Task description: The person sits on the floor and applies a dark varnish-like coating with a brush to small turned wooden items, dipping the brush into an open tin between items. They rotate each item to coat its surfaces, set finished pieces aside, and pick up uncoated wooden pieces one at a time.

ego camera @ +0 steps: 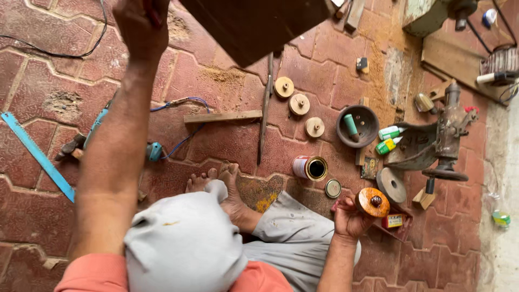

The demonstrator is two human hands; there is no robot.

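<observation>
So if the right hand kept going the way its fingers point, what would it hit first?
Probably the grey grinding disc lying on the floor just past the orange wooden disc that the right hand holds. Depth is unclear, so it might pass above it.

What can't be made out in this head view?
- Left hand: fingers cut off by the top edge, so its grip on the dark wooden board cannot be told.
- Dark wooden board: its upper part runs out of frame.
- Open tin can: inside too dark to see.
- Orange wooden disc in the right hand: underside hidden.
- Machine: its base is blocked by the dark metal part beside it.
</observation>
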